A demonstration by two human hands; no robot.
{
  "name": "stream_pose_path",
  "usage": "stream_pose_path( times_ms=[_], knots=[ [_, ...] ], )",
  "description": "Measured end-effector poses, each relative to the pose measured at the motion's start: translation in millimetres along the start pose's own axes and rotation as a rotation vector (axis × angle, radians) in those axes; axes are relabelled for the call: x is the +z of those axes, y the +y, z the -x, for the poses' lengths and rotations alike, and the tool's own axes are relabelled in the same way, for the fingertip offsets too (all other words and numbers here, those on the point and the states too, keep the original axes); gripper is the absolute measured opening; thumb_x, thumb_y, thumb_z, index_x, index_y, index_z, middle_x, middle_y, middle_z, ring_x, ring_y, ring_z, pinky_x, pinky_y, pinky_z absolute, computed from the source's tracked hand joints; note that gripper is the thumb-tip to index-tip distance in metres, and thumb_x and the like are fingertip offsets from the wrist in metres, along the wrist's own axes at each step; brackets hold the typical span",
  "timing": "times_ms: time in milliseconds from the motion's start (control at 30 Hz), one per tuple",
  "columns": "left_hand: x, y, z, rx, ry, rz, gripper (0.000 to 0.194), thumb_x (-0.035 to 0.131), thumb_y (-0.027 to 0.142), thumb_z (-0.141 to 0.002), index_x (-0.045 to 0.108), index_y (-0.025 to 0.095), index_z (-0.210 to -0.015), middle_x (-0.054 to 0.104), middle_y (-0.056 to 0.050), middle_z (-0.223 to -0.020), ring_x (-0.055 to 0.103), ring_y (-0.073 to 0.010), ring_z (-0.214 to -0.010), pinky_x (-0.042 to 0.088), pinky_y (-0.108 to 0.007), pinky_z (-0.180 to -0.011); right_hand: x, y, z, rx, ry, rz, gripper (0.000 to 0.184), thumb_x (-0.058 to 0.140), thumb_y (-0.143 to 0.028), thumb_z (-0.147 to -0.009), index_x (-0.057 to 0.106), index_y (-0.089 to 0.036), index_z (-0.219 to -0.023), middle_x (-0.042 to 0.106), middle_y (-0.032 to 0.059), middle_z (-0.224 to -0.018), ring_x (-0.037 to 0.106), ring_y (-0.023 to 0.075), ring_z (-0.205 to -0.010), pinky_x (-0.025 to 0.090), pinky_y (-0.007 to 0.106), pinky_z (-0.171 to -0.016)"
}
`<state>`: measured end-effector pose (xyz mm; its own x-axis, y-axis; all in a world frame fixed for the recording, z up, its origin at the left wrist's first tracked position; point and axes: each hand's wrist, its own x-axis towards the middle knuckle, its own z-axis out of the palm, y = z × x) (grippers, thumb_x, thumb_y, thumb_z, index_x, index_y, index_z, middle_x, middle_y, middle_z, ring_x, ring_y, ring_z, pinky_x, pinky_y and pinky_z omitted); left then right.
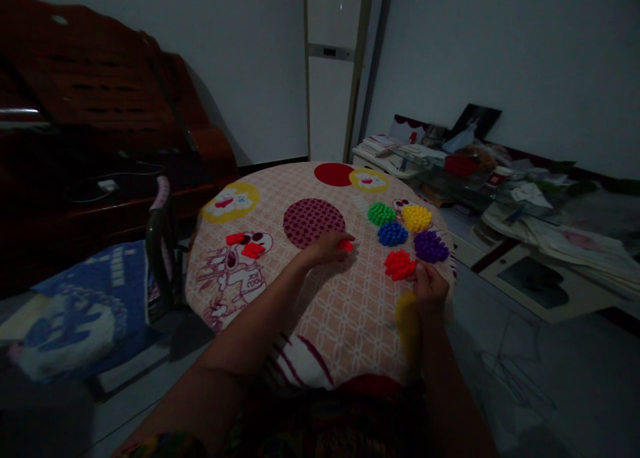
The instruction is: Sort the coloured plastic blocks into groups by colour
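Note:
My left hand (327,248) rests on the round table (320,311) with its fingers closed on a small red piece (346,246). My right hand (430,286) lies at the table's right edge, its fingers curled against a red cluster of studded pieces (399,265). Beyond it sit a blue cluster (393,234), a purple cluster (431,246), a green cluster (381,213) and a yellow cluster (417,218). Two loose red pieces (245,245) lie on the cartoon print to the left.
The table wears a patterned cloth with circles and cartoon dogs. A chair with a blue cushion (85,311) stands at the left, by a dark wooden bench (100,125). A low cluttered table with papers (500,185) is at the right. A white door (333,65) is behind.

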<state>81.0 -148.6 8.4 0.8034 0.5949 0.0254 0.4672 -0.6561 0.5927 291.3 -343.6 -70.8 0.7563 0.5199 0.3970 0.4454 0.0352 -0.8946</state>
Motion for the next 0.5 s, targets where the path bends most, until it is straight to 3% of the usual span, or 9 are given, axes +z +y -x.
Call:
stream_pose_path(
  times_ms=[100,233,500],
  knots=[
    [24.0,25.4,-15.2,0.1,-0.052,-0.065,0.053,0.065,0.013,-0.074,0.065,0.015,-0.127,0.07,-0.01,-0.127,0.066,-0.0237,-0.114,0.051,-0.029,-0.097,-0.4,0.7,-0.4,-0.002,0.003,0.004,0.049,0.057,-0.058,-0.086,0.071,-0.012,-0.092,0.062,0.004,-0.062,0.054,0.0177,-0.06,0.045,0.029,-0.057],
    [49.0,49.4,-28.6,0.055,-0.066,-0.172,0.05,0.069,0.02,-0.072,0.067,0.014,-0.122,0.073,-0.012,-0.118,0.068,-0.0276,-0.107,0.053,-0.03,-0.091,0.2,1.4,-1.2,-0.024,0.0,0.014,0.05,0.056,-0.059,-0.087,0.072,-0.012,-0.093,0.062,0.0033,-0.062,0.055,0.0176,-0.06,0.045,0.029,-0.058],
    [68.5,51.8,-33.9,0.141,-0.061,-0.06,0.074,0.083,0.03,-0.063,0.059,0.015,-0.132,0.068,-0.011,-0.124,0.067,-0.0261,-0.109,0.051,-0.03,-0.094,0.5,7.4,-2.2,-0.077,-0.006,0.055,0.051,0.052,-0.056,-0.09,0.073,-0.012,-0.102,0.066,0.0059,-0.07,0.058,0.0199,-0.066,0.048,0.031,-0.062]
  ],
)
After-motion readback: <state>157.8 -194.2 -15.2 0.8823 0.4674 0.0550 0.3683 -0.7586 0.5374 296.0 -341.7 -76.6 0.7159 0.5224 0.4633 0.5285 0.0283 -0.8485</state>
